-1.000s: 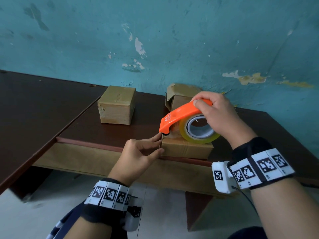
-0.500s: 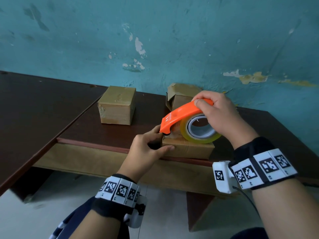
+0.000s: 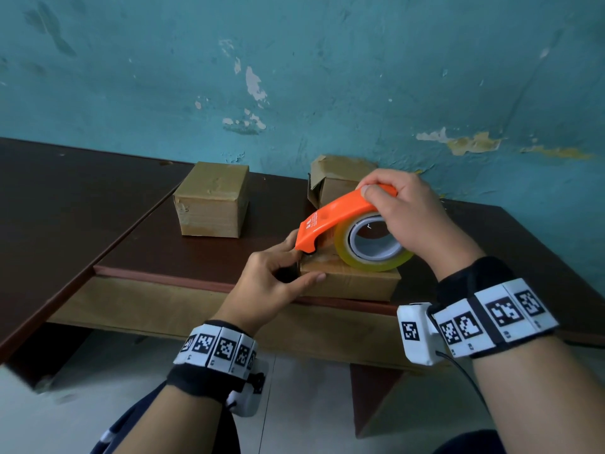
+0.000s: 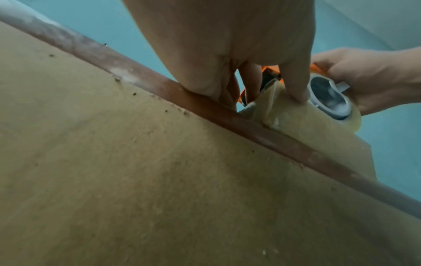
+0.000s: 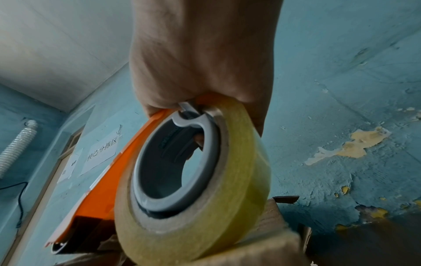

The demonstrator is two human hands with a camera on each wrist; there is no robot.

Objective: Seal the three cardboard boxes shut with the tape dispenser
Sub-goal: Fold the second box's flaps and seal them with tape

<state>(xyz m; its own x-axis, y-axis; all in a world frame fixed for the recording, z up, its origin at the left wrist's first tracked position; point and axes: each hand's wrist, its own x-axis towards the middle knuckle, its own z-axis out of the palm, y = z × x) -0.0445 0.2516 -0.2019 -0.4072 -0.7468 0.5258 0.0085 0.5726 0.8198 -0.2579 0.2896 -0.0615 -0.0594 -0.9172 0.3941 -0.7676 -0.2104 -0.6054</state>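
A small flat cardboard box [image 3: 357, 283] lies at the table's front edge. My right hand [image 3: 406, 214] grips the orange tape dispenser [image 3: 337, 221] with its yellowish tape roll [image 3: 373, 253] resting on the box top; the same dispenser [image 5: 100, 198] and roll [image 5: 205, 207] fill the right wrist view. My left hand [image 3: 275, 273] holds the box's left end, thumb on the front face, fingers at the dispenser's nose. In the left wrist view the thumb [image 4: 293, 84] presses the taped box corner [image 4: 273, 109]. A closed box [image 3: 212, 199] stands back left; another box [image 3: 334, 181] with a loose flap stands behind the dispenser.
The dark brown table [image 3: 163, 247] meets a second tabletop [image 3: 65, 208] on the left. A teal wall with peeling paint [image 3: 327, 77] rises right behind the boxes. The table's front edge [image 4: 227, 115] and its tan apron lie just below my left hand.
My left hand has moved up from the box's left side and closed round its front left corner, thumb now on the front face. The dispenser has barely shifted.
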